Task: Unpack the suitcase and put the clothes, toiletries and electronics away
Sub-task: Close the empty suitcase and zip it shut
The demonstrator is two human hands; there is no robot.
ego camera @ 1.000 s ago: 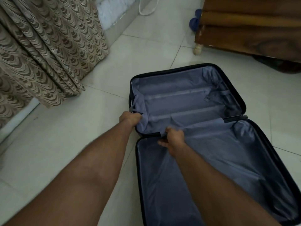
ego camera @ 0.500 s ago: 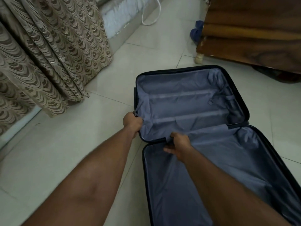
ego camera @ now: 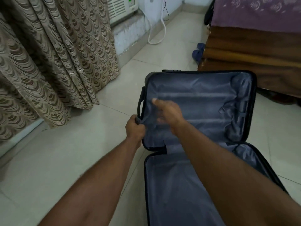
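The suitcase (ego camera: 195,144) lay open on the floor (ego camera: 73,160), both halves showing grey lining and nothing else that I could see. Left of the suitcase the tiles ran bare as far as the curtain (ego camera: 48,62), giving the widest room. Right of it only a narrow strip of floor showed. Beyond its far rim the bed (ego camera: 252,54) stood close, its wooden side near the upper right corner, with blue slippers (ego camera: 197,52) by the bed's foot and a white cable (ego camera: 156,35) looping down the wall. My left hand (ego camera: 135,128) gripped the suitcase's left edge, just below the side handle (ego camera: 140,105). My right hand (ego camera: 167,113) hovered over the far half's lining, fingers spread and blurred, holding nothing.
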